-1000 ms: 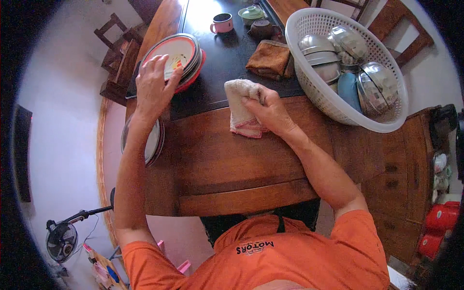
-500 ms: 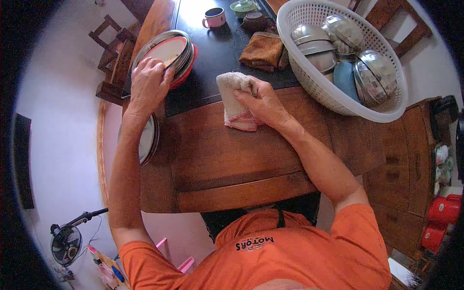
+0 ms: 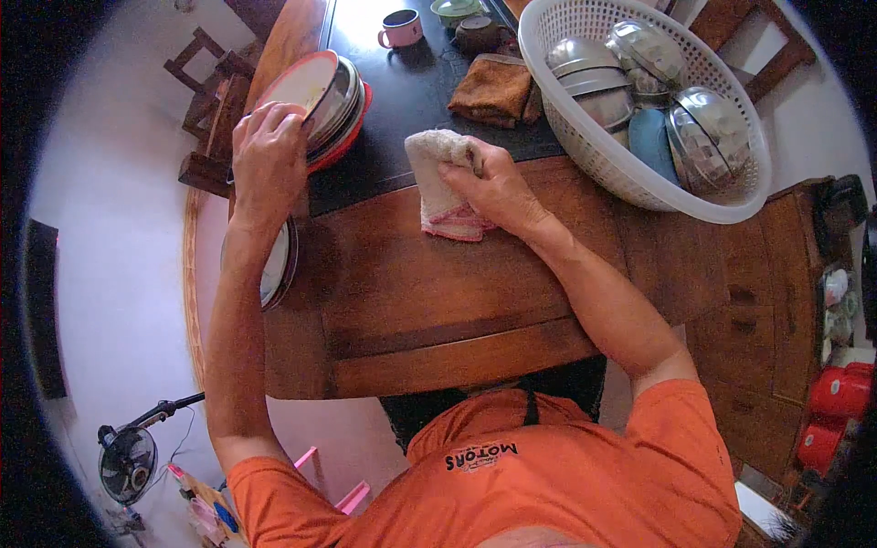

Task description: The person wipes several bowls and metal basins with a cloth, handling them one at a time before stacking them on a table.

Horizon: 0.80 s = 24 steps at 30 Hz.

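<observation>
My left hand point(image 3: 270, 160) grips the near edge of a white plate with a red-orange rim point(image 3: 306, 87), which is tilted up off a stack of plates point(image 3: 340, 114). The stack rests in a red dish point(image 3: 356, 137) at the table's far left. In my right hand point(image 3: 498, 187) is a folded whitish cloth with pink edging point(image 3: 440, 178), held over the table with the fingers closed round it. Beneath my left forearm, more plates point(image 3: 279, 265) lie at the table's left edge, partly hidden by the arm.
A white plastic basket point(image 3: 603, 178) with several metal bowls and a blue item stands at the far right. A folded brown cloth point(image 3: 493, 91) lies beside it. Farther back are a pink mug point(image 3: 400, 32), a green lidded bowl point(image 3: 454, 11) and a small brown pot point(image 3: 477, 35).
My left hand has shifted slightly left and lifted the red-rimmed plate, which now tilts up from the stack. My right hand with the cloth has barely moved.
</observation>
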{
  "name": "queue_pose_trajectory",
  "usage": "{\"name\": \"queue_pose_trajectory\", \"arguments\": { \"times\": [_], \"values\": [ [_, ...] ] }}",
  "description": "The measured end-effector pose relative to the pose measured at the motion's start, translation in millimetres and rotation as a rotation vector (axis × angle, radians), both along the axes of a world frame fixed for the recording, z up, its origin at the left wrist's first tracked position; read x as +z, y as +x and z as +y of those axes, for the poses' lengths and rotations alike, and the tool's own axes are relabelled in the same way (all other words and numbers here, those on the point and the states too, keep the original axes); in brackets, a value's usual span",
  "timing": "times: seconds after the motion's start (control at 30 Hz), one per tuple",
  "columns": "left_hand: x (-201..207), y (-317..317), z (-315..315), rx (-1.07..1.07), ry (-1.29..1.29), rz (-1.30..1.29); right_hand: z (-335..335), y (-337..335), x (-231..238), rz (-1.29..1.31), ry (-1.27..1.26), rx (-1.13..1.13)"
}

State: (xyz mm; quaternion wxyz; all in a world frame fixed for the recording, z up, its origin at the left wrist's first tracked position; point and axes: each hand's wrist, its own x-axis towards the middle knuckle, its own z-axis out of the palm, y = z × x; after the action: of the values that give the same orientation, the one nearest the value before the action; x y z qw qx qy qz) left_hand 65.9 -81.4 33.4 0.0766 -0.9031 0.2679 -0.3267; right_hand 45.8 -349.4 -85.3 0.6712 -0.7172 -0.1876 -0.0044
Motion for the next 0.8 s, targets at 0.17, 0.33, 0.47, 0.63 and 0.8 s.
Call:
{"name": "queue_pose_trajectory", "arguments": {
  "times": [0.17, 0.33, 0.47, 0.63, 0.8],
  "values": [
    [18.3, -44.2, -45.8, -0.300, -0.204, -0.112, -3.6, 0.8, -3.9, -0.028, -0.003, -0.060],
    [-10.5, -83.8, -74.8, -0.499, -0.419, -0.032, -2.2, 1.1, 3.7, 0.144, 0.243, -0.070],
    [-36.0, -96.2, -92.1, -0.472, -0.616, 0.098, -5.3, 1.2, 3.8, 0.151, 0.327, -0.041],
    [-53.0, -112.1, -101.6, -0.480, -0.739, 0.203, -4.6, -0.6, 6.8, 0.212, 0.386, -0.035],
    [-65.8, -112.5, -105.5, -0.515, -0.785, 0.190, -13.3, -4.5, 12.5, 0.316, 0.401, 0.022]
  ]
}}
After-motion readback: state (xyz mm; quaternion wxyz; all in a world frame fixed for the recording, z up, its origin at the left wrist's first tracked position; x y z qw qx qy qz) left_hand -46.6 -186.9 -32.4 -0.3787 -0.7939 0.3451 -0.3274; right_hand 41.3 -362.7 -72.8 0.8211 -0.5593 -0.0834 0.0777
